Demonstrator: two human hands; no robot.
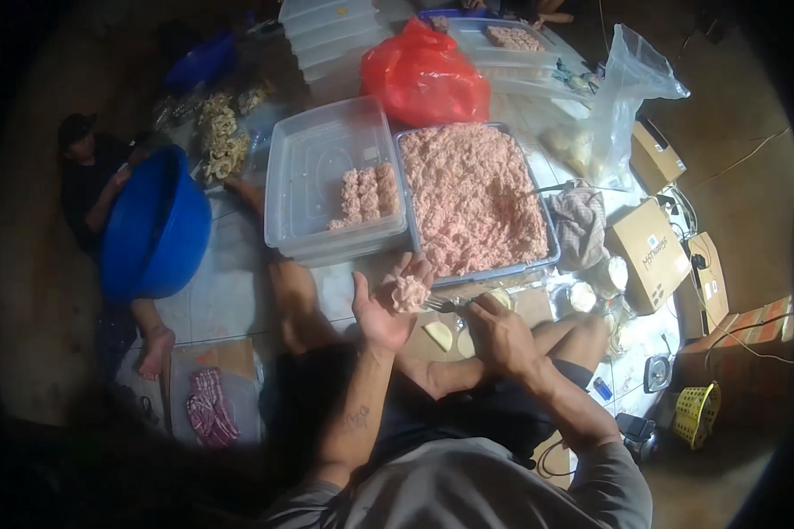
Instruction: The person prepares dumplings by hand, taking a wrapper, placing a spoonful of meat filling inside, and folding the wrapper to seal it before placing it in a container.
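Observation:
My left hand (pixel 382 319) is palm up with fingers partly curled, cradling a meat-filled dumpling (pixel 409 294). A metal fork (pixel 440 303) is gripped in my right hand (pixel 501 337), its tines against the dumpling's side. Beneath my hands, pale round wrappers (pixel 438 335) lie on a board, one folded over. Just beyond is a large tub of pink minced filling (pixel 472 189), with a dark utensil handle at its right edge. Left of it stands a clear plastic box (pixel 302 231) with short rows of finished dumplings (pixel 366 196) inside.
A red plastic bag (pixel 423 75) sits behind the tub. Right are a checked cloth (pixel 580 225), wrapper stacks (pixel 581 296), cardboard boxes (pixel 648 254) and a yellow basket (pixel 696 414). At left, a person (pixel 88 181) sits by a blue basin (pixel 163 234). Stacked clear lids (pixel 331 40) stand behind.

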